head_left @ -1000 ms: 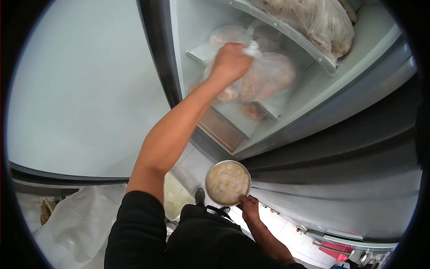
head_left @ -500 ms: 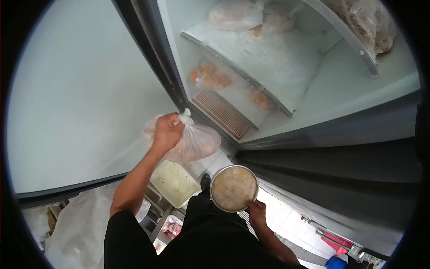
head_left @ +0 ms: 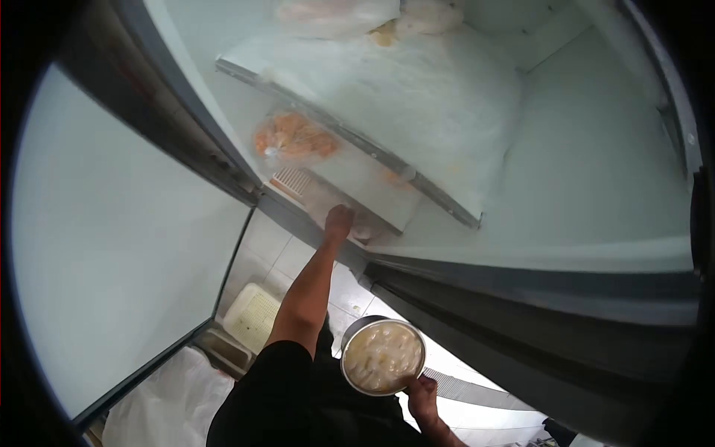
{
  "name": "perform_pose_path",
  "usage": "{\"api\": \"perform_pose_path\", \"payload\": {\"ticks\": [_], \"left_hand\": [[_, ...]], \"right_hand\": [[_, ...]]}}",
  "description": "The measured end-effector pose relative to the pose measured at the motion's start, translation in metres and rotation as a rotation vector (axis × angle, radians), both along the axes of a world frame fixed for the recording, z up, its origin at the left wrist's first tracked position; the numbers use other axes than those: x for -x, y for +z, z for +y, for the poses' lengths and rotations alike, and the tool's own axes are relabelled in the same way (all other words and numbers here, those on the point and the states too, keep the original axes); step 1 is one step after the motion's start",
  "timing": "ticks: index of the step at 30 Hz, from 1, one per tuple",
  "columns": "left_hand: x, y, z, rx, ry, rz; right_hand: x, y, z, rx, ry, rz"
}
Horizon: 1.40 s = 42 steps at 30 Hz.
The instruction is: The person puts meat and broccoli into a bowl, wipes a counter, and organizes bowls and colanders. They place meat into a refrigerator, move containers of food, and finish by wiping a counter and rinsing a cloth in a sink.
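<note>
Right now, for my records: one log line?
left hand: gripping plastic bag | right hand: holding metal pot | bag of orange pieces: inside cabinet

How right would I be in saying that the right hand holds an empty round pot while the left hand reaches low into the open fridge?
Not quite right: the round pot is not empty, as the head view shows pale, wet-looking contents in it. The right hand does hold it at the rim, and the left hand does reach low into the open fridge.

Two bags (head_left: 339, 16) at back of shelf (head_left: 372, 89); another bag (head_left: 298, 140) seemingly one level below. Tray (head_left: 251, 316) on floor (head_left: 294, 257), left of pot (head_left: 383, 357).
</note>
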<state>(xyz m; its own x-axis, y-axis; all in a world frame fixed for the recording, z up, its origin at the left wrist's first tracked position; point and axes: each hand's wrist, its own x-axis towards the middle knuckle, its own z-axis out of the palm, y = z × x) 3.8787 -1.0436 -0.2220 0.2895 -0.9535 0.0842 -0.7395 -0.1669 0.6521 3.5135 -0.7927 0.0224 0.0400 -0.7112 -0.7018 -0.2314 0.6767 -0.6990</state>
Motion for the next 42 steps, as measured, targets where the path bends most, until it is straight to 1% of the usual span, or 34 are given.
{"api": "perform_pose_path", "payload": {"ticks": [1,2,3,4,5,6,7,9,10,12,13,15,17,18,19,20,21,23,24,25,26,27,29,30,32,33,35,36,38,39,41,42], "left_hand": [[0.013,0.038,-0.004,-0.042,0.388,0.217],[0.018,0.063,-0.001,-0.087,0.781,0.411],[0.024,0.02,-0.005,-0.108,0.78,0.379],[0.021,-0.025,-0.014,-0.112,0.784,0.378],[0.015,-0.066,-0.028,-0.175,0.551,0.298],[0.011,-0.086,-0.033,-0.237,0.317,0.218],[0.005,-0.083,-0.028,-0.239,0.32,0.216],[-0.016,-0.06,-0.014,-0.121,0.111,0.391],[-0.02,-0.04,-0.005,-0.116,0.118,0.384],[-0.016,-0.001,0.015,-0.024,0.197,0.541],[-0.014,0.006,0.021,-0.008,0.204,0.53],[-0.014,0.021,0.035,0.087,0.398,0.533],[-0.029,0.037,0.053,0.254,0.602,0.638],[-0.039,0.046,0.062,0.323,0.776,0.595],[-0.048,0.068,0.069,0.393,0.948,0.553],[-0.059,0.117,0.073,0.597,0.942,0.415],[-0.07,0.185,0.078,0.796,0.926,0.275],[-0.082,0.32,0.08,0.933,0.782,0.097],[-0.093,0.361,0.072,0.952,0.644,-0.063],[-0.099,0.409,0.06,0.915,0.487,-0.126],[-0.104,0.441,0.034,0.907,0.406,-0.201],[-0.116,0.467,0.009,0.869,0.276,-0.378],[-0.128,0.489,-0.04,0.583,0.333,-0.681],[-0.14,0.493,-0.054,0.587,0.339,-0.686],[-0.153,0.496,-0.07,0.232,0.32,-0.634],[-0.154,0.492,-0.072,0.227,0.316,-0.636],[-0.155,0.486,-0.065,0.224,0.413,-0.647],[-0.154,0.479,-0.06,0.216,0.411,-0.648],[-0.15,0.47,-0.045,0.251,0.485,-0.81],[-0.149,0.469,-0.039,0.241,0.487,-0.812],[-0.148,0.469,-0.027,0.324,0.451,-0.791],[-0.148,0.469,-0.019,0.318,0.459,-0.792]], "right_hand": [[0.001,-0.003,-0.004,-0.006,-0.009,0.045],[-0.007,0.0,-0.003,-0.013,-0.016,0.07],[-0.016,0.003,-0.004,0.0,-0.117,0.028],[-0.012,0.0,-0.003,-0.005,-0.113,0.029],[-0.003,-0.007,-0.002,-0.004,-0.061,0.037],[0.002,-0.01,-0.001,-0.006,-0.009,0.049],[-0.008,0.001,-0.005,-0.019,-0.035,0.024],[-0.019,0.005,-0.01,-0.037,-0.063,-0.009],[-0.023,0.005,-0.012,-0.049,-0.094,-0.034],[-0.021,-0.005,-0.01,-0.024,-0.067,-0.031],[-0.026,-0.006,-0.012,-0.006,-0.094,-0.064],[-0.034,-0.005,-0.018,0.024,-0.107,-0.119],[-0.038,0.002,-0.022,0.01,-0.078,-0.103],[-0.038,0.001,-0.025,0.022,-0.069,-0.123],[-0.036,-0.002,-0.026,0.009,-0.034,-0.146],[-0.033,-0.005,-0.027,-0.006,0.0,-0.166],[-0.03,-0.009,-0.027,-0.009,0.032,-0.167],[-0.037,-0.003,-0.033,0.009,0.023,-0.248],[-0.039,0.004,-0.033,0.017,0.01,-0.313],[-0.044,0.01,-0.037,0.009,0.026,-0.322],[-0.047,0.01,-0.038,0.018,0.028,-0.329],[-0.049,0.009,-0.039,0.036,-0.004,-0.323],[-0.045,0.002,-0.04,0.055,-0.029,-0.32],[-0.04,-0.003,-0.04,0.049,0.003,-0.332],[-0.036,-0.007,-0.042,0.044,0.035,-0.347],[-0.037,-0.009,-0.043,0.033,0.038,-0.349],[-0.042,0.0,-0.041,0.009,0.026,-0.368],[-0.044,0.003,-0.041,0.001,0.025,-0.367],[-0.045,0.004,-0.041,0.029,0.008,-0.377],[-0.04,-0.001,-0.04,0.054,0.044,-0.366],[-0.038,-0.001,-0.042,0.043,0.049,-0.371],[-0.038,-0.002,-0.043,0.041,0.044,-0.379]]}}
